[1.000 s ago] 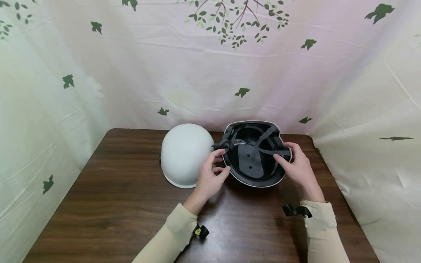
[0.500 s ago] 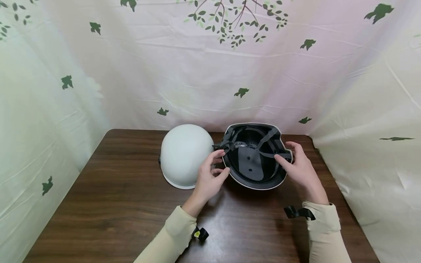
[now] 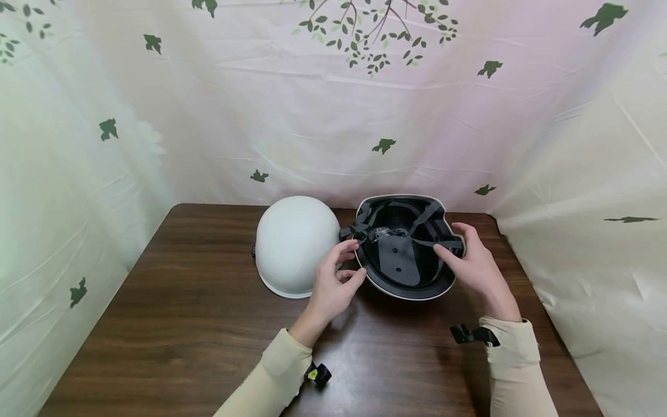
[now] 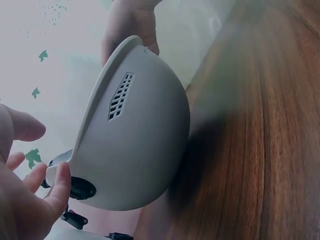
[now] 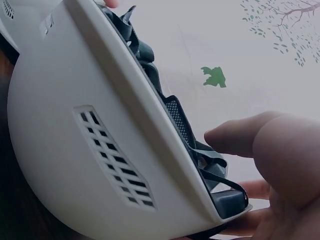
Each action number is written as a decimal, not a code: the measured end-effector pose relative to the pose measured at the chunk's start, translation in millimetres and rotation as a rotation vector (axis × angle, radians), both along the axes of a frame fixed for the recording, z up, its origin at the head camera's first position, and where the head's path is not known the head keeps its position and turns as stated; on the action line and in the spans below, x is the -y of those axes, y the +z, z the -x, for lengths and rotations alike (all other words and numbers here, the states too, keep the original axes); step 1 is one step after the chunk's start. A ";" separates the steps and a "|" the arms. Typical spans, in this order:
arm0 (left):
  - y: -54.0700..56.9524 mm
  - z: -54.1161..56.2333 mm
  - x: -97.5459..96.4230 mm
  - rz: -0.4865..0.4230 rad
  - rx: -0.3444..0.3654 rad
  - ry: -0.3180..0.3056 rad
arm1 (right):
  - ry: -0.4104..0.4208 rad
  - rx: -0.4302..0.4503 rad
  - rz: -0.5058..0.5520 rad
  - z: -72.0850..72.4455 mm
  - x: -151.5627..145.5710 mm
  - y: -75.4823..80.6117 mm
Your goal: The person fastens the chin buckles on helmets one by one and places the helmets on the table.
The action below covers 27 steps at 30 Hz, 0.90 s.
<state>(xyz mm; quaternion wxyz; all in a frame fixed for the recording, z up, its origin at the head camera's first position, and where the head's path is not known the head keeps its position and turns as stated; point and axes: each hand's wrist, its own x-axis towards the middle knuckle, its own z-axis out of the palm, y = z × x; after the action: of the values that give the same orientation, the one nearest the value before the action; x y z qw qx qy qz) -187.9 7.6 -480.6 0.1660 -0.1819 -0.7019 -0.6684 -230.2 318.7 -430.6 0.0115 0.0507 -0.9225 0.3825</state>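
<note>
A white helmet (image 3: 406,292) lies upturned and tilted towards the person at the back right of the table, with its black padded inside and dark straps (image 3: 424,214) showing. My left hand (image 3: 333,286) is at its left edge; in the left wrist view, fingertips hold the rim beside a black knob (image 4: 82,188), while the thumb stands apart. On the opposite side my right hand (image 3: 476,266) grips the rim, thumb over the inside and fingers beyond the edge. Vent slots (image 5: 117,160) mark the shell. A second white helmet (image 3: 297,246) sits dome up, close by on the left.
The brown wooden table (image 3: 172,324) reaches back to a pale curtain (image 3: 312,116) printed with green birds and leaves. More curtain hangs along both sides. Each sleeved wrist carries a black camera strap.
The upturned helmet has tipped and shifted slightly towards the person and to the right, the right hand moving with it. The left hand and the second helmet stay nearly where they were.
</note>
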 end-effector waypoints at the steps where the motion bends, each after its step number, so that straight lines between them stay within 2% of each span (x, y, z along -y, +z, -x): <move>1: -0.1 -0.5 0.7 -0.002 0.003 0.000 | 0.003 0.006 0.000 -0.4 0.2 0.4; 4: 0.8 -1.0 3.4 0.000 0.013 0.026 | 0.012 0.000 -0.016 -1.8 1.5 1.7; 6: 1.7 -0.9 5.5 0.010 0.013 0.049 | 0.006 -0.051 -0.035 -3.4 3.5 4.1; 9: 3.3 0.1 7.7 0.031 0.003 0.071 | -0.048 -0.214 -0.048 -6.7 11.5 9.1; 13: 2.9 0.9 8.4 0.041 0.000 0.047 | -0.111 -0.447 0.017 -11.7 32.5 18.4; 16: 1.9 1.4 8.2 0.033 0.012 0.026 | -0.088 -0.523 0.060 -13.3 50.5 25.9; 19: 2.1 1.5 8.1 0.035 0.019 0.023 | -0.004 -0.494 0.100 -9.5 64.7 28.9; 23: 1.7 0.2 7.4 0.035 0.027 0.031 | 0.144 -0.332 0.128 -0.9 80.1 24.6; 27: 1.3 -1.0 6.1 0.020 0.031 0.034 | 0.217 -0.194 0.110 4.8 95.7 18.8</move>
<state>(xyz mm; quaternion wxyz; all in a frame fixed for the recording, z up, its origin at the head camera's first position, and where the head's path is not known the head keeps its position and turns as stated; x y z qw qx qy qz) -186.8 1.4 -479.3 0.1645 -0.1614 -0.7141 -0.6610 -235.0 223.0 -411.9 0.0619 0.1863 -0.8837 0.4249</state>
